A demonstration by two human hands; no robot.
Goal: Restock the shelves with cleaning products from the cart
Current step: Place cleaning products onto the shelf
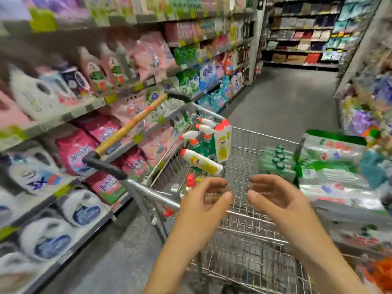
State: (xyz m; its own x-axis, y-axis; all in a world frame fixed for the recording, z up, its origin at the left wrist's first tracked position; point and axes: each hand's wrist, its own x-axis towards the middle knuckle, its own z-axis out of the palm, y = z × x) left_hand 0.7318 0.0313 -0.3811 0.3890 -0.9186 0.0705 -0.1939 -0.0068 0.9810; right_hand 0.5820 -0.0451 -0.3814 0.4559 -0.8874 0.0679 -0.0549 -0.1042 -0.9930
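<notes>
A wire shopping cart [244,228] stands in the aisle in front of me, its orange handle [129,126] pointing left toward the shelves. Inside lie white-and-yellow cleaner bottles with red caps [201,162], green spray bottles with white triggers [203,134] and a pack of green-capped bottles [277,162]. Large green-and-white bags [333,166] rest on the cart's right side. My left hand [203,198] and my right hand [275,198] hover over the basket, palms facing each other, fingers loosely curved, holding nothing.
Shelves [70,115] on the left carry pink detergent bags and white jugs, with price tags along the edges. More stocked shelving runs along the right [364,92] and at the far end. Grey aisle floor [286,98] stretches ahead of the cart.
</notes>
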